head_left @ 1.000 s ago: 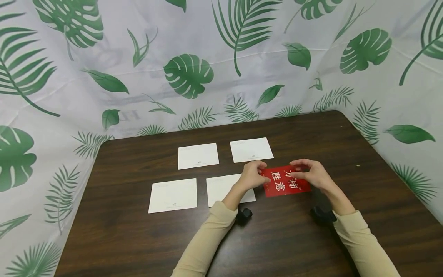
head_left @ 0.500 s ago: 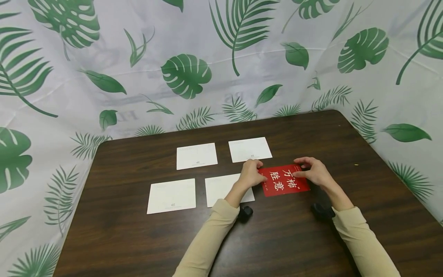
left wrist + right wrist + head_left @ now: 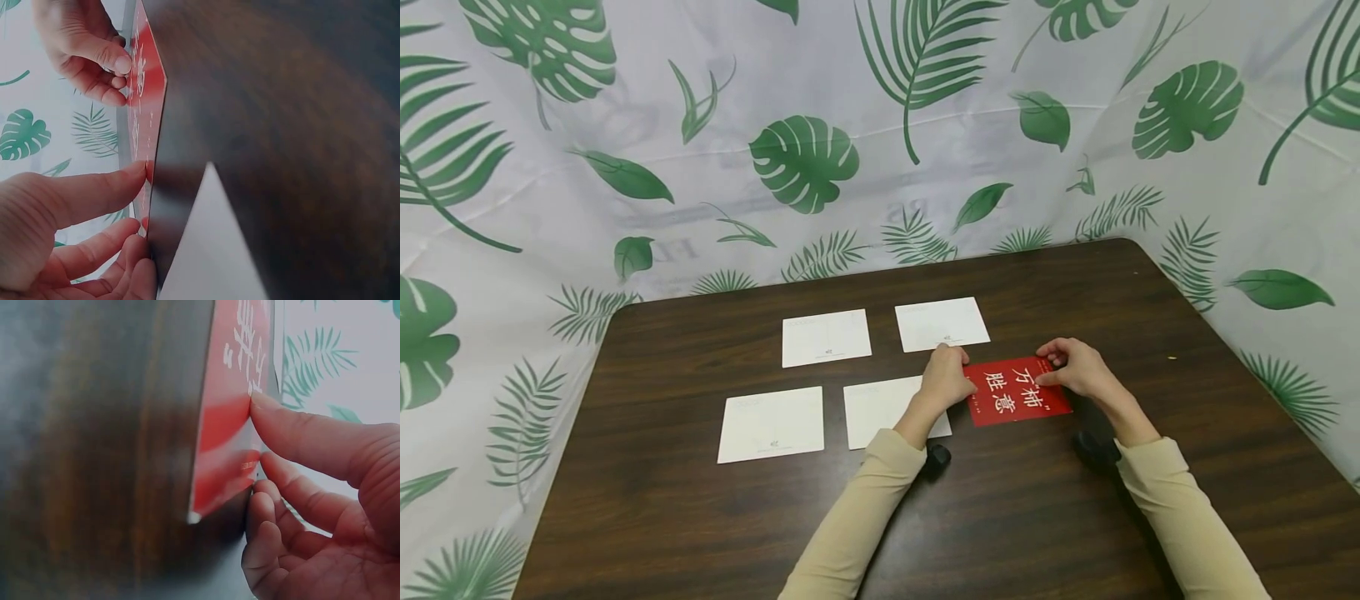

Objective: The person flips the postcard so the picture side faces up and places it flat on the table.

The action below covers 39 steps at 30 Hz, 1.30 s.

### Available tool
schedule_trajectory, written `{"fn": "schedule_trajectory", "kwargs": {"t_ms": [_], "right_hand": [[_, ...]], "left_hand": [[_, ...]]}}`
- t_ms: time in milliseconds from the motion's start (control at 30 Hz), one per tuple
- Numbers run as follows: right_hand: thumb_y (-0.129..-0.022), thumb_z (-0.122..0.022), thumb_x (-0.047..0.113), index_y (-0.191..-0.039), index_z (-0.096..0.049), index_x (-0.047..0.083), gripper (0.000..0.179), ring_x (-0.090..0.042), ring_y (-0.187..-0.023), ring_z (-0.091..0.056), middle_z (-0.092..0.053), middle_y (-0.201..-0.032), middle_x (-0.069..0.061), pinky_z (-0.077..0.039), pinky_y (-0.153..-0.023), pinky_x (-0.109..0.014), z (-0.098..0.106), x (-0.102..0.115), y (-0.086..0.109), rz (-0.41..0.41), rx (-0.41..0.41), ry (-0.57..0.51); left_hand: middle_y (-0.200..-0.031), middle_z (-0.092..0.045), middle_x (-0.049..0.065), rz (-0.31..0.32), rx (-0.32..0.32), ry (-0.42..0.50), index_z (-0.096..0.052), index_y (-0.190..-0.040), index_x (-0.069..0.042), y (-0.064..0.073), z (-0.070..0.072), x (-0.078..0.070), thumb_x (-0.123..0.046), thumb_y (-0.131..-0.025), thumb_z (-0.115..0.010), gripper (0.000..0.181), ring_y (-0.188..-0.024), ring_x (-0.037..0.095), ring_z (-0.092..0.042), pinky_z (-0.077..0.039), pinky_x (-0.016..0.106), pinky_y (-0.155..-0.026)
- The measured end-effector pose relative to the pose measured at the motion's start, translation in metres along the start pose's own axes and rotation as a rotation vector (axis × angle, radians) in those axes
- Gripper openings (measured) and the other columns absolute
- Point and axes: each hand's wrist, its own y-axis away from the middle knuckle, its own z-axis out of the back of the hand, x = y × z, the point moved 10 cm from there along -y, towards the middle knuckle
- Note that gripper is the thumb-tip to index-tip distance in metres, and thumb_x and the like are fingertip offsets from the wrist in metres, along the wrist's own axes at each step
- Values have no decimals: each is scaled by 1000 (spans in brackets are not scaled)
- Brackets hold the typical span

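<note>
A red postcard [image 3: 1017, 390] with white characters lies on the dark wooden table, right of the middle in the head view. At its left end my left hand [image 3: 943, 382] grips the card, thumb on the face and index finger at the far edge. My right hand [image 3: 1078, 372] pinches the far right corner; the right wrist view shows its thumb on the face and its index finger [image 3: 294, 478] at the edge. The other fingers curl beside the card. Under my left wrist lies a white postcard [image 3: 876, 408], partly covered by that hand and forearm.
More white postcards lie on the table: one at front left [image 3: 771, 425], one at back left [image 3: 827, 337], one at back right [image 3: 940, 325]. A leaf-patterned curtain [image 3: 700, 200] hangs behind the table's far edge [image 3: 880, 272]. Dark wrist devices sit under both forearms.
My right thumb and fingers have drawn back slightly toward the card's right edge, so more of its characters show. The red postcard stays nearly in place; the head view shifted a little.
</note>
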Motion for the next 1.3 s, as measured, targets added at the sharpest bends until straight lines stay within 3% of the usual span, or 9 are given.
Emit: {"fn": "schedule_trajectory", "kwargs": {"t_ms": [300,500,700,900,1133,1300], "right_hand": [[-72,-80,10,-94,-61,-4,33,-30,-83,-47,-51,-91,-18,-39,-71,-38,1,12,-2,84,8,108],[-73,-78,8,-104,-58,-7,40,-27,-80,-48,-54,-90,-15,-41,-71,-38,1,12,-1,110,21,93],[-74,-78,8,-103,-57,-8,39,-27,-81,-49,-54,-90,-16,-42,-71,-38,0,10,-2,88,31,82],[-74,-78,7,-111,-53,-12,48,-27,-80,-47,-52,-91,-17,-42,-71,-37,0,9,-1,76,25,57],[-75,-77,9,-110,-48,-9,49,-26,-79,-46,-50,-93,-17,-42,-68,-33,1,0,1,31,27,-12],[-77,-76,13,-111,-43,-8,52,-25,-77,-48,-51,-87,-13,-42,-66,-31,1,-11,3,-32,54,-85]], "left_hand": [[-90,-52,8,18,23,0,-65,-92,0,0,-2,0,-12,-70,-79,29,-86,20,-53,-47,25,-69],[-93,-51,9,29,33,-25,-63,-95,-1,0,-5,0,-13,-71,-79,31,-88,21,-52,-48,28,-71],[-94,-52,9,25,55,-44,-59,-96,-2,-1,-7,0,-12,-73,-78,32,-91,21,-51,-47,29,-73],[-94,-54,7,-4,75,-53,-59,-97,-5,-2,-11,-2,-11,-73,-75,30,-92,20,-50,-45,27,-73],[-95,-53,7,-42,77,18,-57,-104,-4,-2,-12,-4,-7,-73,-73,35,-84,17,-50,-44,26,-71],[-87,-58,4,-67,52,76,-62,-94,-3,-2,-9,-3,-8,-73,-75,26,-79,14,-51,-43,22,-66]]}}
